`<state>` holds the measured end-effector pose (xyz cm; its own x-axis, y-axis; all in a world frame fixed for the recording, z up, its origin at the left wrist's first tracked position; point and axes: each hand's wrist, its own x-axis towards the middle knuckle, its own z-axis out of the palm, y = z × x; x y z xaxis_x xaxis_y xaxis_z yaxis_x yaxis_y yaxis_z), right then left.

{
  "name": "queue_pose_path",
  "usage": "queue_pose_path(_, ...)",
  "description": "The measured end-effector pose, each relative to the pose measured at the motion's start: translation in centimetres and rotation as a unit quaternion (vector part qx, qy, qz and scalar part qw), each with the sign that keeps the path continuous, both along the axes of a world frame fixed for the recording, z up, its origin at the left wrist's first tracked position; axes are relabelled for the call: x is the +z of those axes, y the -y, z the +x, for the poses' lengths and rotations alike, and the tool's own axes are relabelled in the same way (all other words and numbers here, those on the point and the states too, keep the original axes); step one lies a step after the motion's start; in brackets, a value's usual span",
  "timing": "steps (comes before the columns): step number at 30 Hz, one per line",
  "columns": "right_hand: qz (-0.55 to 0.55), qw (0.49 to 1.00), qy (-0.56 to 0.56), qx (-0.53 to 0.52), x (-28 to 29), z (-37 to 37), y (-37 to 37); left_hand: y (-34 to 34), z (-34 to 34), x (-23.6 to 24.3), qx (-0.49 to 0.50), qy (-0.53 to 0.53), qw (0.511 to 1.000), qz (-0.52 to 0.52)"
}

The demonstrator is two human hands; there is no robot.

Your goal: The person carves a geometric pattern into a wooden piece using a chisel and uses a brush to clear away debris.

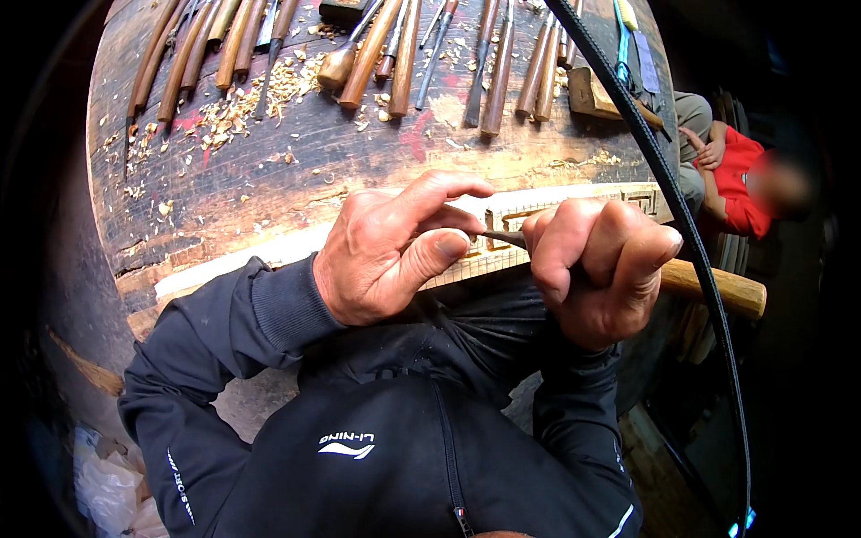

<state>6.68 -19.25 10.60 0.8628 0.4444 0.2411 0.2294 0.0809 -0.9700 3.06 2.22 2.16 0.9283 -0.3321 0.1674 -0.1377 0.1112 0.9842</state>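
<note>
A long pale wooden strip (269, 253) with a pencilled grid and cut angular pattern lies along the table's near edge. My right hand (601, 269) is closed in a fist round a carving chisel. The chisel's thin dark blade (504, 238) points left across the strip. A thick wooden handle (717, 289) sticks out beyond my right hand, in line with the blade. My left hand (386, 247) lies over the strip, thumb and middle finger closed at the blade's end, the index finger raised. The blade's tip is hidden by these fingers.
Several wooden-handled chisels (369, 54) line the far side of the round worn table (296, 202), amid wood shavings (247, 117). A wooden block (592, 94) sits far right. A black cable (668, 170) crosses the view. A person in red (740, 175) sits at right.
</note>
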Motion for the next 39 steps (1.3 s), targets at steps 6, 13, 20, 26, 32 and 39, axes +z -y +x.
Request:
queue_pose_path(6, 0.066, 0.995, -0.069, -0.034, -0.1, -0.1, 1.2, 0.4, -0.2, -0.6, 0.014, 0.01, 0.999, -0.03)
queue_pose_path(13, 0.045, 0.997, -0.056, 0.0, 0.2, 0.6, 0.8, 0.9, -0.1, -1.1, 0.033, 0.039, 0.998, -0.039)
queue_pose_path(20, 0.008, 0.997, -0.075, -0.01, 0.9, 0.6, 0.3, 0.7, 0.0, -0.9, 0.02, 0.023, 0.998, -0.049)
queue_pose_path(26, -0.121, 0.992, -0.041, -0.02, 1.8, -0.1, -0.6, 0.5, 0.0, -1.3, 0.031, 0.033, 0.998, -0.039)
queue_pose_path(32, -0.105, 0.991, 0.078, 0.006, 0.7, -0.9, -2.5, 0.1, -0.2, 0.1, -0.005, -0.063, 0.998, 0.008)
queue_pose_path(39, 0.09, 0.984, 0.155, -0.003, 0.8, -0.5, -0.2, 2.2, -6.0, 0.6, 0.193, 0.18, 0.951, 0.159)
